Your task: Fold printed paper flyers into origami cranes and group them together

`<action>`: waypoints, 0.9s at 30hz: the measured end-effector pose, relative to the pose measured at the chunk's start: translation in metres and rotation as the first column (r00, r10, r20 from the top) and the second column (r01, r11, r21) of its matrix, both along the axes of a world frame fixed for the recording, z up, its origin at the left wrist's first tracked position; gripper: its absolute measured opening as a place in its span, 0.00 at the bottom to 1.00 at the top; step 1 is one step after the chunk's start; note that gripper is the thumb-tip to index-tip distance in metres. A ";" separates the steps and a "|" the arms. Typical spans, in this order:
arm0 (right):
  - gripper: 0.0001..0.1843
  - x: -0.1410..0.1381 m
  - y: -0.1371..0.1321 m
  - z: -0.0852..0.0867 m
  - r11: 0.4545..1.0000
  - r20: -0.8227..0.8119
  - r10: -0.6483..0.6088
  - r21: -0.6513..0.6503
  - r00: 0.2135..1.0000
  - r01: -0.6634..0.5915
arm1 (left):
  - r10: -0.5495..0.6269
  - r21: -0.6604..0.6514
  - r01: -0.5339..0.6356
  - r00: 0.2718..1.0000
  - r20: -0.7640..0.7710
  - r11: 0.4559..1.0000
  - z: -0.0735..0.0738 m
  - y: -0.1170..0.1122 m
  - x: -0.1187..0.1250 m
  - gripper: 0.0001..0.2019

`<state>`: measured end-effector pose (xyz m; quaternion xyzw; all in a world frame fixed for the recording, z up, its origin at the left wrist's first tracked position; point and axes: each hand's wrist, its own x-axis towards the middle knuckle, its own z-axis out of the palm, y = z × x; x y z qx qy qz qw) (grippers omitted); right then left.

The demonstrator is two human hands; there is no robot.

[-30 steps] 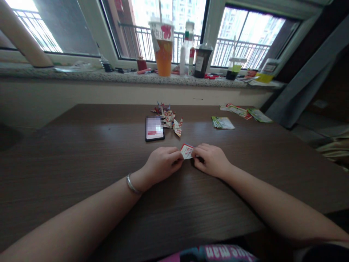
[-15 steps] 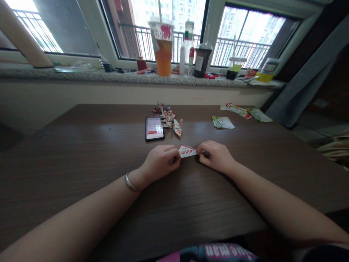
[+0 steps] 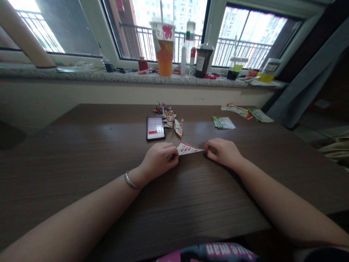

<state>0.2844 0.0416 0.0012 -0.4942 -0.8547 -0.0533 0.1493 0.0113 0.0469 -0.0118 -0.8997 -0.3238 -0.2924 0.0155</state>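
Observation:
A folded piece of printed paper [image 3: 188,149], white with red marks, spans the gap between my two hands just above the dark table. My left hand [image 3: 160,159], below a silver bangle [image 3: 131,180], pinches its wide left end. At its narrow pointed right end, the fingertips of my right hand [image 3: 222,152] are closed on the tip. Behind the paper lie several folded paper figures [image 3: 172,120] in a cluster. A phone [image 3: 155,128] with a lit screen rests flat beside them, beyond my left hand.
On the brown table [image 3: 174,203], a stack of printed papers [image 3: 224,123] lies at the back right, with more paper strips [image 3: 240,110] behind it. The stone windowsill [image 3: 117,75] carries a tall orange drink cup [image 3: 164,54], bottles [image 3: 188,51] and a dark cup [image 3: 203,62].
My right hand has moved a little to the right, from further in along the paper to its pointed tip. More of the paper shows between the hands. My left hand has barely shifted.

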 end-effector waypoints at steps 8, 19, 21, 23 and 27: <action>0.04 0.005 0.003 -0.001 0.995 0.022 -0.061 -0.079 0.998 0.063 | 0.018 -0.021 -0.018 1.000 -0.014 1.000 0.003 -0.003 0.000 0.05; 0.05 0.004 0.004 0.003 0.987 0.176 -0.149 -0.035 0.973 0.158 | 0.036 -0.038 -0.044 0.984 -0.176 0.998 0.001 -0.004 0.000 0.03; 0.06 0.003 0.004 0.003 0.979 0.171 -0.197 -0.023 0.965 0.204 | 0.054 -0.023 -0.060 0.975 -0.214 0.998 -0.001 -0.004 0.000 0.03; 0.06 0.001 0.003 0.004 0.977 0.112 -0.202 -0.044 0.973 0.208 | 0.052 -0.013 -0.056 0.972 -0.231 0.998 0.000 -0.006 0.000 0.04; 0.09 -0.010 -0.004 0.005 0.992 -0.017 -0.086 -0.091 0.996 0.084 | 0.012 -0.015 -0.017 0.966 -0.258 1.000 0.004 -0.012 0.006 0.04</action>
